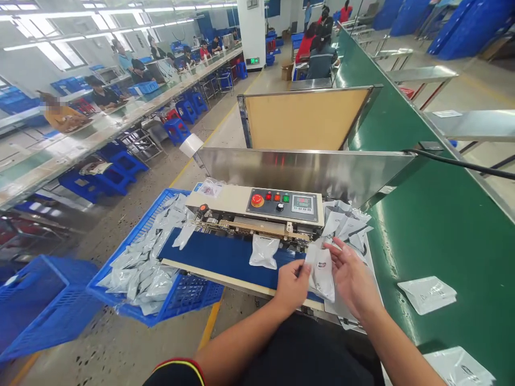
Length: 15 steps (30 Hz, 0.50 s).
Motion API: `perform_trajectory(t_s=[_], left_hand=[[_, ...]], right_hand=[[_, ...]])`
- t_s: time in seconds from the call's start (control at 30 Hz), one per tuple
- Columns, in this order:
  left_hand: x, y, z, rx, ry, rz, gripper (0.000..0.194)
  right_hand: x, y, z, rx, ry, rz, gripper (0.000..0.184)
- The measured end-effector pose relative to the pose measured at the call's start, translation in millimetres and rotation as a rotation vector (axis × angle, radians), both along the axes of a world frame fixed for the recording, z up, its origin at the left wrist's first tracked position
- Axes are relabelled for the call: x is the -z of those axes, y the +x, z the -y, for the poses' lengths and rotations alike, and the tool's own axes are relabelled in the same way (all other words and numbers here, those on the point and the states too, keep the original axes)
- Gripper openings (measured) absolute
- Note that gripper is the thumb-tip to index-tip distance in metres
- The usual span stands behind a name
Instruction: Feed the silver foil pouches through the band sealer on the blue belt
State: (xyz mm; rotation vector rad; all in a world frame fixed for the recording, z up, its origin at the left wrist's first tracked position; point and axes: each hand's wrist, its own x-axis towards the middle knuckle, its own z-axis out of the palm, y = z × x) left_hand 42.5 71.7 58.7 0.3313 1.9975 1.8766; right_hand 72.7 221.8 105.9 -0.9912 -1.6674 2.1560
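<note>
At the right end of the sealing machine, I hold a white foil pouch with a small dark logo. My left hand is closed, pinching the pouch's left edge between thumb and fingers. On the other side, my right hand has its fingertips on the pouch's upper right corner. The band sealer has a control panel with a red stop button and a lit display. Another filled pouch hangs from its sealing strip over the blue conveyor belt. Farther left, one more pouch lies near the belt's end.
A blue crate full of pouches stands left of the machine, beside another blue crate. Several pouches are piled behind my right hand. On the green belt lie flat pouches. A metal panel rises behind the machine.
</note>
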Motion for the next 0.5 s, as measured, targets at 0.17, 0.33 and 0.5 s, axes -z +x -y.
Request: perform_trajectory(t_s=[0.17, 0.33, 0.5], left_hand=[[8.6, -12.7, -11.4, 0.003, 0.025, 0.051, 0.053], [25.2, -13.4, -38.4, -0.172, -0.088, 0.223, 0.054], [45.3, -33.7, -52.4, -0.315, -0.100, 0.332, 0.054]], right_hand=[[24.8, 30.5, -24.5, -0.136, 0.194, 0.143, 0.072], [56.5, 37.1, -45.4, 0.125, 0.109, 0.213, 0.062], [64.2, -1.2, -43.5, 0.081, 0.051, 0.246, 0.052]])
